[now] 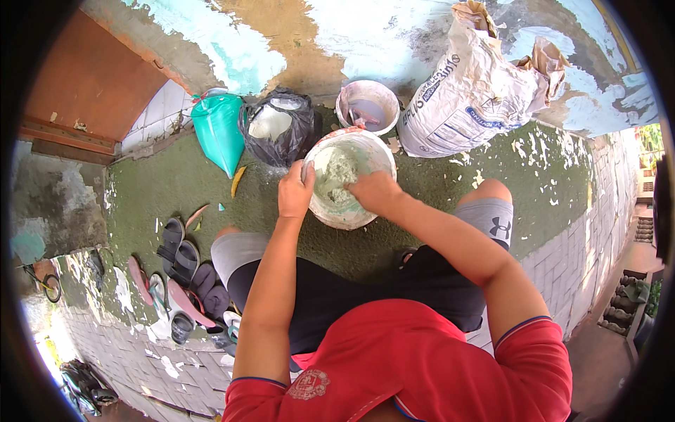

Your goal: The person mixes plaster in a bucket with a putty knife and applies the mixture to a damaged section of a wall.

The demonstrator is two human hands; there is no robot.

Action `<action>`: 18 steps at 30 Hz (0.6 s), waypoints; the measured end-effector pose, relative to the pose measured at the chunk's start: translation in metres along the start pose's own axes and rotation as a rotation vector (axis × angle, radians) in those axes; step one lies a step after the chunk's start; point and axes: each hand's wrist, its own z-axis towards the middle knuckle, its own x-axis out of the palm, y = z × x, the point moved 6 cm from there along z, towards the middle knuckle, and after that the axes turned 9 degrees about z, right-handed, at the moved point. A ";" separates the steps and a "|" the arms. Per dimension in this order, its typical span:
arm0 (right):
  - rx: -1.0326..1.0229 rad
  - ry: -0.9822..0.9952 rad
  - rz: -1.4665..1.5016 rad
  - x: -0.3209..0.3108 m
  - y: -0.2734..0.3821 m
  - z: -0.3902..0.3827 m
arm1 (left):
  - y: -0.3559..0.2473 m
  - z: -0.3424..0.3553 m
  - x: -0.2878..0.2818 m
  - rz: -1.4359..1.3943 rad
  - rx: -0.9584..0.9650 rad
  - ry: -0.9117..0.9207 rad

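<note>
A white, paste-smeared bucket (351,216) stands on the ground between my knees. Pale greenish-white lumpy paste (337,172) lies inside it. My left hand (295,188) grips the bucket's left rim, thumb up along the edge. Reaching over the right side, my right hand (374,191) is down in the bucket at the paste, its fingers curled. Whatever those fingers may hold is hidden by the hand and the paste.
Beyond the bucket stand a teal plastic bag (218,130), a black bag of white powder (281,133), a smaller stained bucket (369,105) and a large paper sack (464,98) against the peeling wall. Several sandals (184,261) lie at left on the paint-flecked ground.
</note>
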 end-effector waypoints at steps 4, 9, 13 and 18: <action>0.089 -0.065 -0.023 -0.020 -0.018 0.013 | -0.003 -0.002 0.001 0.059 -0.018 0.016; 0.251 -0.083 -0.050 0.002 -0.031 0.022 | -0.017 -0.004 0.003 0.104 0.092 -0.065; 0.266 -0.040 0.146 0.042 -0.028 -0.008 | -0.021 -0.012 0.005 0.090 0.124 -0.139; 0.265 -0.013 0.130 0.013 -0.037 -0.015 | -0.019 -0.010 0.004 0.110 0.130 -0.101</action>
